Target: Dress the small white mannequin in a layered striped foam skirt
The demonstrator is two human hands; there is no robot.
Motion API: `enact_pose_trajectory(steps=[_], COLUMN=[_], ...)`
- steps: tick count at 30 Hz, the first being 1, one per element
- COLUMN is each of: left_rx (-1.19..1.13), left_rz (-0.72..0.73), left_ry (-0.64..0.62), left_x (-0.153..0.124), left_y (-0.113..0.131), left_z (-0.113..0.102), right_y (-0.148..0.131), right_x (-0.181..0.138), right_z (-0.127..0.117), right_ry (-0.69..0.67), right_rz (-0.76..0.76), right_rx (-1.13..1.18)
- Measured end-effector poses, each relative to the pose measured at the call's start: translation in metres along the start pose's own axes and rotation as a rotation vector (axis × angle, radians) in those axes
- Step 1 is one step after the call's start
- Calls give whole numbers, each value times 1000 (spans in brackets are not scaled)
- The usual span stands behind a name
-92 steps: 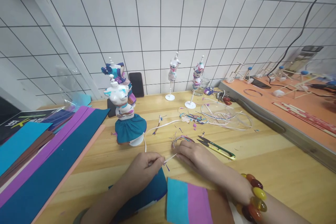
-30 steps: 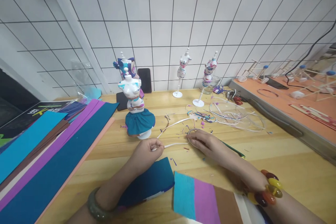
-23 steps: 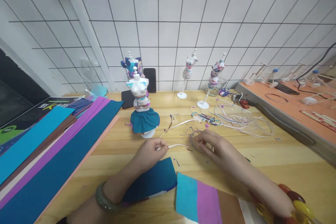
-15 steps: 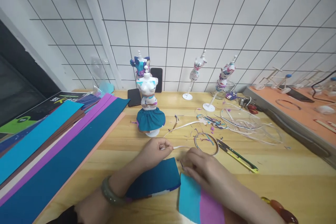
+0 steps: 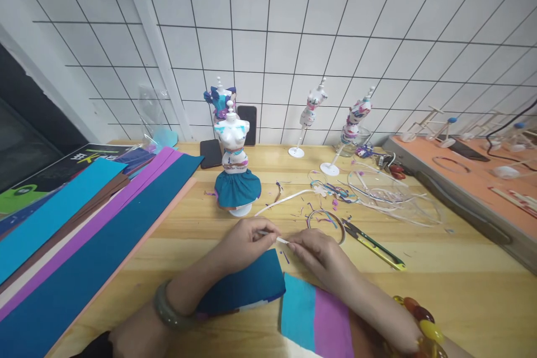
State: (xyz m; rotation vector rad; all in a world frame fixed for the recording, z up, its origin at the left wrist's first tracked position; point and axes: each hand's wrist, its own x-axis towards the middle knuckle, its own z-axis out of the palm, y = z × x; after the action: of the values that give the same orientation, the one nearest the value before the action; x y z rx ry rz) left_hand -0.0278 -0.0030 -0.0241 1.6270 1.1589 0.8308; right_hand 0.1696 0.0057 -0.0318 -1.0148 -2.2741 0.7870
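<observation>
Between my two hands a narrow white strip [image 5: 282, 240] is stretched, kind not clear, perhaps tape or ribbon. My left hand [image 5: 251, 240] pinches one end and my right hand [image 5: 321, 251] pinches the other. Under my left hand lies a dark teal fabric piece [image 5: 251, 282]. Partly beneath my right forearm is a striped fabric piece [image 5: 300, 307] in turquoise and purple. Just beyond my hands stands a small white dress form [image 5: 232, 140] wearing a gathered teal skirt [image 5: 238, 189]. A thin ring-shaped roll [image 5: 326, 226] lies beyond my right hand.
Yellow-handled thread snips [image 5: 375, 246] lie at the right. Tangled strips and scraps [image 5: 381, 196] spread behind them. Two more dress forms [image 5: 313, 103] stand at the back, and a decorated one [image 5: 220, 102] behind the skirted form. Long coloured fabric strips [image 5: 109, 240] cover the left side.
My right hand has moved in close to my left and now pinches the strip's other end. The camera view has shifted slightly.
</observation>
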Motion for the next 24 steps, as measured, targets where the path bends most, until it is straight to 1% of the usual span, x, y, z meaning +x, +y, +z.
enact_pose_trajectory(steps=[2, 4, 5, 6, 8, 10, 13, 17, 19, 22, 24], left_rx=[72, 230, 331, 441, 665, 856, 992, 1017, 1006, 927, 867], left_rz=[79, 151, 171, 178, 167, 117, -14, -180, -232, -268, -256], left_ry=[148, 312, 359, 377, 328, 257, 156, 136, 87, -13, -46], left_x=[0, -1, -2, -4, -7, -9, -11, -12, -13, -14, -14], left_y=[3, 6, 8, 10, 14, 16, 19, 24, 25, 26, 25], left_z=[-3, -2, -1, 1, 8, 14, 21, 24, 22, 18, 16], right_y=[2, 3, 4, 5, 7, 8, 11, 14, 13, 12, 11], right_x=[0, 0, 0, 1, 2, 4, 7, 8, 8, 8, 8], right_z=[-1, -3, -3, -4, -6, -8, -10, -13, -14, -17, -18], right_ry=[4, 36, 59, 84, 129, 164, 213, 249, 245, 240, 236], right_rz=[115, 215, 254, 284, 322, 336, 364, 431, 455, 464, 450], right_rx=[85, 175, 211, 240, 295, 357, 446, 558, 597, 616, 619])
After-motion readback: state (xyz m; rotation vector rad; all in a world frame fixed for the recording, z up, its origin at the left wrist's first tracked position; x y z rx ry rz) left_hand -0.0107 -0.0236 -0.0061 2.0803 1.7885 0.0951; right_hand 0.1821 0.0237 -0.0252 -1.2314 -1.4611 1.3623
